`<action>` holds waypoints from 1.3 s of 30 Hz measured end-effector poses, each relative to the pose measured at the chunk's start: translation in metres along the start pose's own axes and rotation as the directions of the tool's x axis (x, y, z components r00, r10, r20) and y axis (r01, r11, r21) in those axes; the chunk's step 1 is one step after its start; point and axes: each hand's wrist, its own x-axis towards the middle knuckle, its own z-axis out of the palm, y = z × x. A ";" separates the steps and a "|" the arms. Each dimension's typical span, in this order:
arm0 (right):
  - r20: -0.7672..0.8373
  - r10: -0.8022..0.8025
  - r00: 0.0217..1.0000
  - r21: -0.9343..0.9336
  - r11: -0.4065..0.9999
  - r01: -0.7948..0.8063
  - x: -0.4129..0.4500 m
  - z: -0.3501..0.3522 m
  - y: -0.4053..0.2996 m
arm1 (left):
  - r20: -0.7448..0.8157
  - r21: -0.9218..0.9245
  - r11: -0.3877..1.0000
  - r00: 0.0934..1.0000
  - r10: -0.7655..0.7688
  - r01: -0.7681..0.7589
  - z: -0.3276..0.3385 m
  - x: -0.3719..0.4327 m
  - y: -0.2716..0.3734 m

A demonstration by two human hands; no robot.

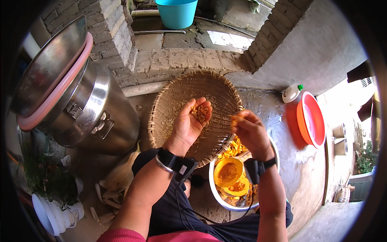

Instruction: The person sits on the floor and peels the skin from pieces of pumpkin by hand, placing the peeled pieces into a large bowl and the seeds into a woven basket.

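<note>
My left hand (193, 121) is cupped palm up over a round woven bamboo basket (169, 90), with a small heap of pumpkin seeds (199, 112) in the palm. More seeds lie scattered on the weave below. Just past the basket's right rim, my right hand (249, 124) pinches a bit of orange pumpkin pulp between thumb and fingers. Beneath that hand stands a metal basin (214, 189) holding hollowed pumpkin pieces (228, 172) and orange pumpkin scraps (234, 149). The wrist and forearm hide part of the basin.
A tall stainless steel pot (118, 121) with a pink basin (60, 87) and a metal bowl (54, 63) on it stands at left. Pale squash (121, 172) lies by my leg. A red basin (311, 119) and a white jug (291, 94) are at right. A low brick ledge (187, 59) runs ahead.
</note>
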 end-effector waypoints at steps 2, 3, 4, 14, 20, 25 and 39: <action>-0.005 -0.119 0.993 0.052 0.991 0.119 -0.022 -0.027 -0.011 | 0.006 -0.037 0.999 1.000 -0.004 0.004 0.005 -0.004 0.003; -0.020 -0.162 0.987 0.039 0.986 0.163 -0.037 -0.042 -0.019 | 0.011 -0.071 0.997 1.000 -0.010 0.011 0.005 -0.005 0.004; -0.139 -0.209 0.968 0.046 0.975 0.217 -0.052 -0.054 -0.024 | 0.028 -0.067 0.998 1.000 -0.005 0.007 0.002 -0.004 0.003; -0.832 -0.096 0.546 -0.400 0.787 -0.471 -0.134 -0.284 0.062 | 0.035 -0.040 0.999 0.999 -0.027 0.028 0.003 0.000 -0.013; -0.308 -0.195 0.931 -0.602 0.798 -0.032 -0.030 -0.052 0.030 | 0.012 0.053 0.997 0.999 -0.053 0.053 0.002 -0.002 -0.019; -0.206 -0.312 0.927 -0.763 0.645 0.047 0.012 0.013 0.046 | 0.012 0.109 0.993 0.999 -0.046 0.044 0.002 -0.005 -0.028; -0.249 -0.335 0.909 -0.723 0.689 0.055 0.037 0.025 0.054 | -0.015 0.136 0.990 0.999 0.029 -0.027 0.006 -0.006 -0.025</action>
